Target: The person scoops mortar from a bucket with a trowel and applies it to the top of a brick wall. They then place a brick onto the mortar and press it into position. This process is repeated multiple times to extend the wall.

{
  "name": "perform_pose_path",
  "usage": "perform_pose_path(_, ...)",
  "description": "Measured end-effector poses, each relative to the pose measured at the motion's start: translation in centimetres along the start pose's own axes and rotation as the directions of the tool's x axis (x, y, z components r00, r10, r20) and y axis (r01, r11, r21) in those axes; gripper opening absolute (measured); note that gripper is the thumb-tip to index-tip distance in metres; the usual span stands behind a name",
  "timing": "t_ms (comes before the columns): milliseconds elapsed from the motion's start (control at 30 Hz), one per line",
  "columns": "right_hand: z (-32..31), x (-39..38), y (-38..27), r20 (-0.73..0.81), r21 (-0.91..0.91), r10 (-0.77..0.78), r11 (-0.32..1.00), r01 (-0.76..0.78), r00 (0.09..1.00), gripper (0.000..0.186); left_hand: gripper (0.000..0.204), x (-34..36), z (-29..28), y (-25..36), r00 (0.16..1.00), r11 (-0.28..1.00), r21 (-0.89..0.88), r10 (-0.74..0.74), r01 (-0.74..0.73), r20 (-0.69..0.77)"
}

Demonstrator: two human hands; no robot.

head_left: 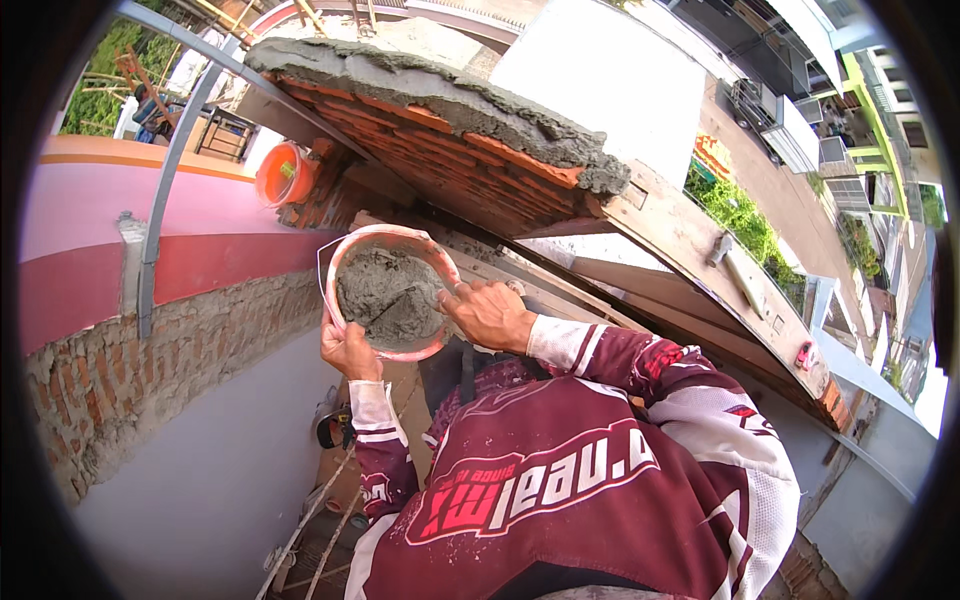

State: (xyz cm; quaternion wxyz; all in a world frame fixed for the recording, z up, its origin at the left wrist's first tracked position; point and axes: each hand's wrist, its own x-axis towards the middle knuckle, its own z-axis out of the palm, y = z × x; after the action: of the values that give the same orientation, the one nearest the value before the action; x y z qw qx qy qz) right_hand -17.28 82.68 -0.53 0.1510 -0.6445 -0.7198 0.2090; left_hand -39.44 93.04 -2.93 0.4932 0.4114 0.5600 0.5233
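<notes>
Grey mortar (385,290) in an orange bucket (402,241) between the two hands (350,350) (490,315)

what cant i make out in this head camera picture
All in the head view:
Bottom of the bucket: covered by mortar.
What the right hand grips, if anything: hidden by its fingers.
Most fingertips of the left hand: behind the bucket.
Contents of the orange pail: too small.

The round, orange-red plastic bucket (410,352) holds dull grey wet mortar (385,285). The long-sleeved jersey (570,500) is maroon, with white panels and striped cuffs. The smooth painted wall (100,210) is banded orange, pink and dark red.
</notes>
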Motion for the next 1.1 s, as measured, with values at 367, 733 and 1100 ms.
perform_pose_path(367,-3.1,-4.7,4.7,0.397,0.353,0.152,0.885,-0.303,0.905,0.034,0.012,-1.6,5.6,2.1,0.985,0.983,0.172,-0.084,0.058,0.148)
perform_pose_path(733,-11.5,-20.1,12.8,-0.700,0.331,0.654,0.653,-0.681,0.287,0.019,0.014,0.5,1.8,1.9,0.916,0.927,0.129,-0.369,0.352,0.159)
perform_pose_path(1100,-10.8,-32.5,21.7,-0.524,0.042,0.849,0.104,-0.994,0.066,0.037,0.015,5.2,1.6,4.8,0.981,0.942,0.307,-0.172,0.136,0.095)
